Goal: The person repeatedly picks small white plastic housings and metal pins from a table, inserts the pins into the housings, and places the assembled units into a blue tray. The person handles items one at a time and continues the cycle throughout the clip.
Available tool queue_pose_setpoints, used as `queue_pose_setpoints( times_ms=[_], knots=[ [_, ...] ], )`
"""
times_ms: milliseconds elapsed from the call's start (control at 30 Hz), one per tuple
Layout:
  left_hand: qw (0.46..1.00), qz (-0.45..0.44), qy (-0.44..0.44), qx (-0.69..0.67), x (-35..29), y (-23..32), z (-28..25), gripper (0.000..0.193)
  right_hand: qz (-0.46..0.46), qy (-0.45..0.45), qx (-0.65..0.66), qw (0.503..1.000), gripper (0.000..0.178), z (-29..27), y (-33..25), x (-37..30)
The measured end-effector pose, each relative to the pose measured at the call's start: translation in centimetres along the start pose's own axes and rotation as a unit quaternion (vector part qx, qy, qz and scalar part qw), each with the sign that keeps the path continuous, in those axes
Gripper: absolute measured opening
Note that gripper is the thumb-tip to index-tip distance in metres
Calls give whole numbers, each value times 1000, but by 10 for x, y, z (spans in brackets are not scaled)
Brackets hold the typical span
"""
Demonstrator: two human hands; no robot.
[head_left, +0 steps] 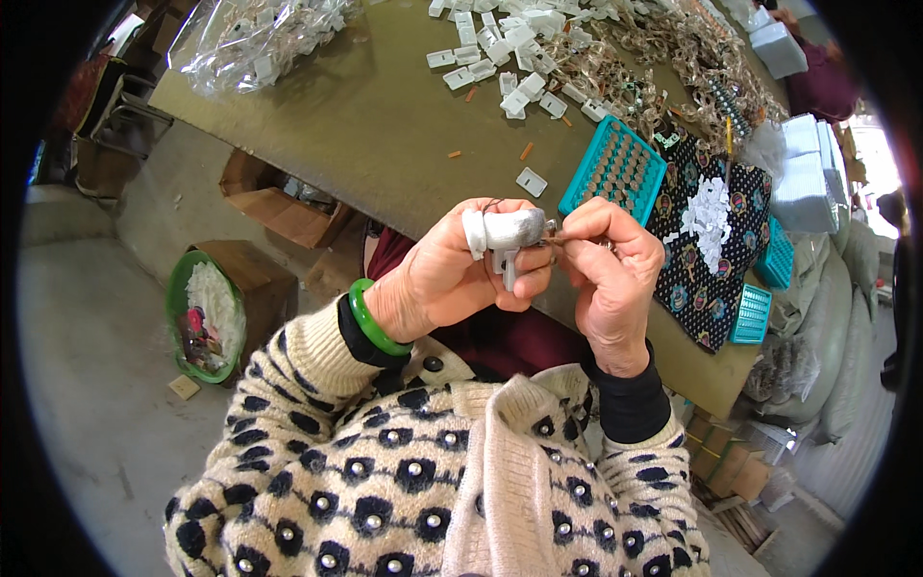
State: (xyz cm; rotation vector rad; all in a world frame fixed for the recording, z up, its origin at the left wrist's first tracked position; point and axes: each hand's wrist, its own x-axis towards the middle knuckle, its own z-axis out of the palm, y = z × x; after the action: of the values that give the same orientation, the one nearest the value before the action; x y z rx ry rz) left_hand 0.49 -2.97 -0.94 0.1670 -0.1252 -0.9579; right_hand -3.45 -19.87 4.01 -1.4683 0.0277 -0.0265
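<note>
Over the near table edge, my left hand (pixel 437 269) is closed around a small white plastic piece (pixel 507 269), partly hidden by the fingers. Its thumb wears a white and grey wrapping (pixel 514 229). A green bangle (pixel 370 322) circles the left wrist. Close against it, my right hand (pixel 611 274) pinches a thin brownish strand (pixel 558 239), too small to make out fully, that meets the tip of the wrapped thumb. Behind the right hand lies a teal tray (pixel 582 171) with rows of small round metal parts.
White plastic cases (pixel 519 91) lie heaped at the back beside tangled clear-and-brown wired parts (pixel 663 58). A bag of parts (pixel 260 48) sits far left. White pieces (pixel 710 216) rest on a dark patterned cloth (pixel 707 308) at right. A green basket (pixel 178 317) stands on the floor.
</note>
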Motion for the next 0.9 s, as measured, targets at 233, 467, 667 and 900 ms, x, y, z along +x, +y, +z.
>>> queue_pose_setpoints(
  times_ms=[233, 467, 667, 900],
  knots=[
    [996, 16, 73, 47, 1, 4, 17, 35, -178, -7, -179, 968, 14, 4, 2, -3],
    [691, 224, 208, 655, 28, 46, 26, 17, -92, 47, -48, 993, 10, -6, 8, -4],
    [255, 237, 251, 903, 95, 87, -11, 23, 18, 31, 82, 996, 9, -11, 9, -7],
    [291, 247, 242, 892, 94, 96, -17, 25, 9, 28, 109, 994, 9, -17, 11, -2]
  ],
)
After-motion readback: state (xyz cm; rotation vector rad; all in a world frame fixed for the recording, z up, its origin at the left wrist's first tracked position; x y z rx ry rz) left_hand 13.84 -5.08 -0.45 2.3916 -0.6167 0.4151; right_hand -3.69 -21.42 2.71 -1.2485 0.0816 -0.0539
